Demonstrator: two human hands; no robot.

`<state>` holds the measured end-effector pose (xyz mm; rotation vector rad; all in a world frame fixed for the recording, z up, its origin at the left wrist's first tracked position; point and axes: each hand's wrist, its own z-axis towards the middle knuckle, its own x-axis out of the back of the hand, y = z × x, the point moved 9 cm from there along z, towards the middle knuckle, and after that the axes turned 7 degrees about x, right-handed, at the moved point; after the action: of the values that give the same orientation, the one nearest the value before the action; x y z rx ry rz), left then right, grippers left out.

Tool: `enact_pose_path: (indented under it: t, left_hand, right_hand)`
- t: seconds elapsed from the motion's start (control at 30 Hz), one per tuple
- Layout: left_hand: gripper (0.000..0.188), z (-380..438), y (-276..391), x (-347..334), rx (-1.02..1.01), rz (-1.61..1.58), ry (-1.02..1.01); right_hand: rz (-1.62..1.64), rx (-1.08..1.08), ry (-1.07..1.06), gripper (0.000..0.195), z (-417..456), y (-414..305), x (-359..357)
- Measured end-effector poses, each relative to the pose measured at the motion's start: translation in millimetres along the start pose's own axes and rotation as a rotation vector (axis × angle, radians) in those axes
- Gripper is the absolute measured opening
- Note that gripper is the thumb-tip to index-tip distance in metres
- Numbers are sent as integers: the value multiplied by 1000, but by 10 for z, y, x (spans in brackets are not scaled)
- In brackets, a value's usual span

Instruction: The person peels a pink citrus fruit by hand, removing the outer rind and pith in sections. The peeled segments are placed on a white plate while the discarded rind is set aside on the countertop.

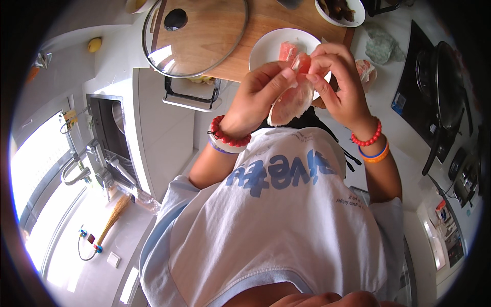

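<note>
My left hand [262, 86] and my right hand [339, 78] meet over a white plate [264, 44]. Between their fingertips they grip a citrus segment, probably pomelo [301, 63], with pinkish-red flesh at its upper end. A pale, thin membrane [291, 104] hangs down from it past the plate's near edge. On the plate lies a separate pink piece of flesh [287, 51]. To the right of my right hand, a larger partly peeled citrus portion [366, 73] rests on the white counter. My fingers hide part of the plate and the segment.
A glass lid [207, 42] with a black knob lies on the wooden board [264, 15]. Below the board's edge is a bin [191, 100] with scraps. A bowl of dark food [341, 11] and a crumpled greenish wrapper [381, 46] are rightward, near a hob with a lidded pan [447, 84].
</note>
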<state>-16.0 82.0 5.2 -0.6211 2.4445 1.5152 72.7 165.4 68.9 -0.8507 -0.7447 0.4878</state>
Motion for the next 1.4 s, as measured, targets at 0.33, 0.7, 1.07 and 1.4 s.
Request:
enact_pose_path:
  t: [0.33, 0.7, 1.07, 1.4]
  left_hand:
    - [38, -1, 249, 142, -321, 133, 140]
    - [35, -108, 540, -43, -499, 434, 76]
    - [40, -107, 410, 72, -454, 51, 171]
    - [48, -220, 542, -35, -864, 394, 311]
  right_hand:
    - [-215, -86, 280, 17, -150, -73, 99]
    - [-441, 298, 94, 28, 73, -422, 142]
    - [-322, -23, 299, 13, 9, -245, 257]
    - [529, -406, 563, 25, -170, 4, 41]
